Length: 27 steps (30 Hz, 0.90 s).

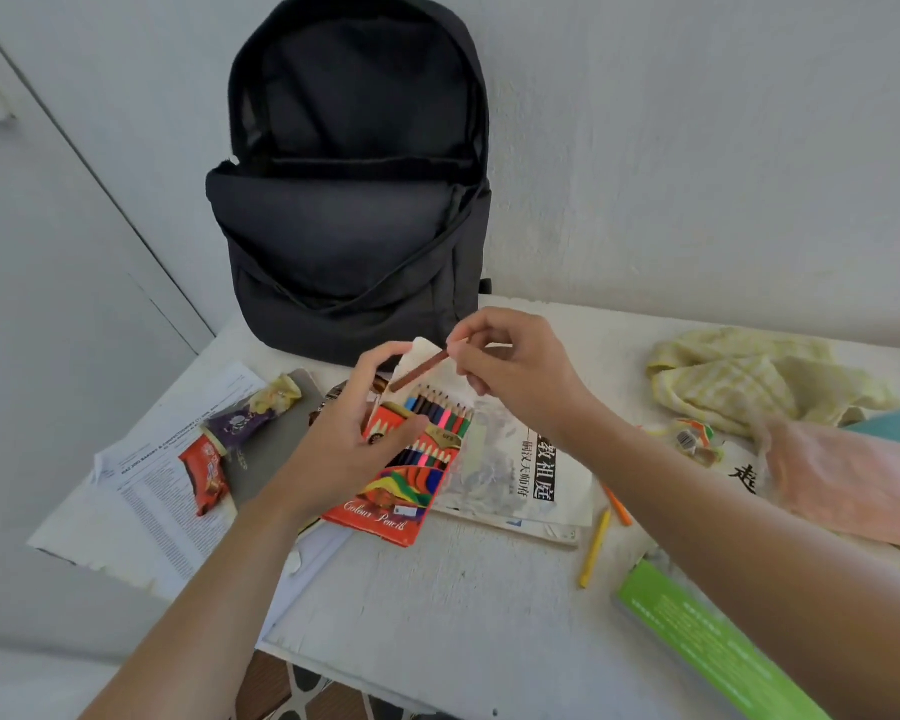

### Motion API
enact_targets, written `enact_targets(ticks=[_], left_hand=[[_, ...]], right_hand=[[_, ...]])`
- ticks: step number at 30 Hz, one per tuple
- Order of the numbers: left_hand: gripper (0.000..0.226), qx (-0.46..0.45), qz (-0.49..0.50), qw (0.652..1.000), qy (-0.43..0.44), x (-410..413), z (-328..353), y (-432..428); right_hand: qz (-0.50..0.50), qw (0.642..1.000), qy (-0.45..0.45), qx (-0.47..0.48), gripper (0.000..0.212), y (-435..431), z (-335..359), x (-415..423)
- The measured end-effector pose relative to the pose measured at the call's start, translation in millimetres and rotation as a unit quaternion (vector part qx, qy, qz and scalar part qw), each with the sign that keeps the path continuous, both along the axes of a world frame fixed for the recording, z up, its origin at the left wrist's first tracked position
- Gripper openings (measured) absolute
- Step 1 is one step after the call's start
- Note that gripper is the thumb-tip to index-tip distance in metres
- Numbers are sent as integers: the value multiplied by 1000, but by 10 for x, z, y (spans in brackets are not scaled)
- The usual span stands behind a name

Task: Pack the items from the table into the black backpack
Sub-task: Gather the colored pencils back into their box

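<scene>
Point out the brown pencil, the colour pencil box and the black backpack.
brown pencil [420,370]: head view, middle of its shaft.
colour pencil box [385,504]: head view, printed lower front.
black backpack [344,236]: head view, front pocket panel.

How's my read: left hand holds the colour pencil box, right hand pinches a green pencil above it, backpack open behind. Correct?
Not quite. The head view shows the pencil pinched by the right hand is brown, not green. The rest holds: the left hand grips the colour pencil box, and the black backpack stands open behind.
</scene>
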<state>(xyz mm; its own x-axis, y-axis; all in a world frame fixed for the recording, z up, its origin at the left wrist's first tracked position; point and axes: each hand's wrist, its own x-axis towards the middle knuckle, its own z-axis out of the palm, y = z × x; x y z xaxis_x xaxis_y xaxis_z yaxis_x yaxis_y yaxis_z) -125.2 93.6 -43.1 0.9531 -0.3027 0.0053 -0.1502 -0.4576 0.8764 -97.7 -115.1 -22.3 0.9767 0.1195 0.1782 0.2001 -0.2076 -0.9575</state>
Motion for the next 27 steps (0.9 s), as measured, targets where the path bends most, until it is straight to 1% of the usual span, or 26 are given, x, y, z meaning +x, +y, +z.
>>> enact_targets(ticks=[3,7,11,14,18,22,27], left_hand=[[64,7,-30,999,-10,13,41,-106],[62,4,-39,999,-14,50,67,-229],[58,-5,-34,999,-25,67,59,-320],[59,1,-36,999,-34,74,93,-371],[60,-7,-54,997,-61,86,135,-472],[61,22,-56,996,-64,99,99,-549],[61,7,-68,996,-49,83,42,-626]], right_hand=[[-44,998,-12,-51,6,-12,1,124],[-52,993,-29,-106,5,-64,8,151],[-64,991,-76,-93,6,-113,2,55],[-67,989,-100,-82,8,-153,24,14],[-20,989,-82,-120,20,-221,49,-6],[-37,989,-69,-125,34,-283,33,-83],[-82,986,-66,-126,31,-426,-33,-129]])
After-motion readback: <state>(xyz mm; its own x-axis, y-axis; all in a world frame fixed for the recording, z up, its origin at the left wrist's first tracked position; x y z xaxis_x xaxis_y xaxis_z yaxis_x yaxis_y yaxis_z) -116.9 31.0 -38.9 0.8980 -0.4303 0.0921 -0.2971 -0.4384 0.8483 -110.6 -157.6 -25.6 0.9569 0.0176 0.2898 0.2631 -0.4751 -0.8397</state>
